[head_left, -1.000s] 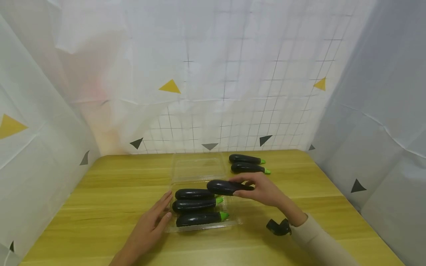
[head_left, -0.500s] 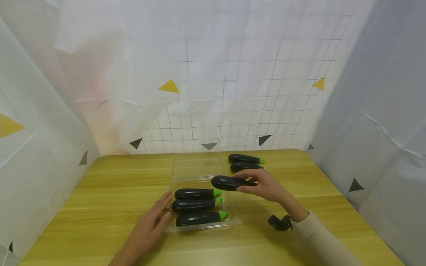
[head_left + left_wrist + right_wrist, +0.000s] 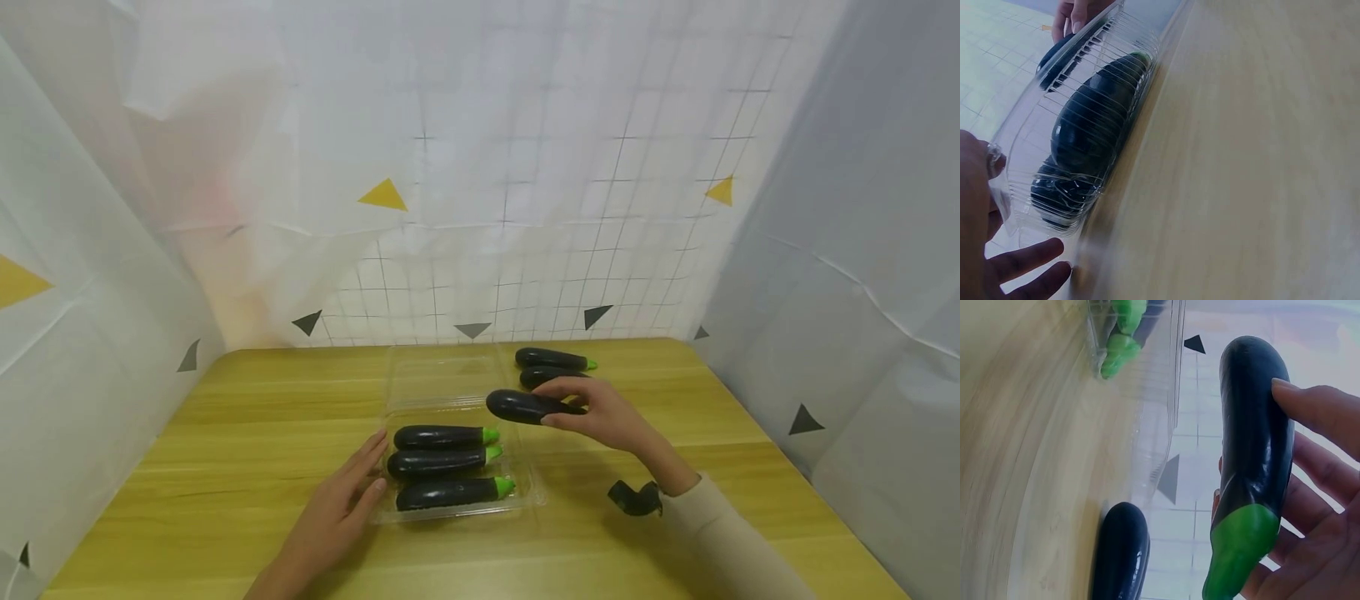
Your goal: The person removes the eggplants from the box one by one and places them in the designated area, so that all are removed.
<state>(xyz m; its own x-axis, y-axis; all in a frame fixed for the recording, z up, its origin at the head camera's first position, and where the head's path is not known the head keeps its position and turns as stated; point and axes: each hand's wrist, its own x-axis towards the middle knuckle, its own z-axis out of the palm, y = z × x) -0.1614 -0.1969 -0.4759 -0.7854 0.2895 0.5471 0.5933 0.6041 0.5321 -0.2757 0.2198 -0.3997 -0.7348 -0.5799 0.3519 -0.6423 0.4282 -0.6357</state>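
Observation:
An eggplant (image 3: 517, 406), dark with a green stem end (image 3: 1241, 550), is held by my right hand (image 3: 600, 412), thumb on one side and fingers on the other. It hangs above the back right corner of a clear plastic clamshell box (image 3: 525, 500). Inside that box lie three more eggplants (image 3: 442, 462), side by side, stems to the right. My left hand (image 3: 337, 508) rests at the box's left side, its fingers extended along the wall. From the left wrist, the box's ribbed wall (image 3: 1110, 81) shows near those fingers (image 3: 1029, 259).
Two loose eggplants (image 3: 551, 358) lie at the back right of the wooden table (image 3: 247, 450), partly behind my right hand. The box's lid (image 3: 446, 375) is folded back flat behind it. A black strap-like piece (image 3: 633, 497) sits by my right wrist. White sheets (image 3: 480, 167) enclose the table.
My right hand has moved up, back and slightly right with the eggplant, away from over the box. The rearmost eggplant's stem in the box now shows fully. My left hand has stayed put.

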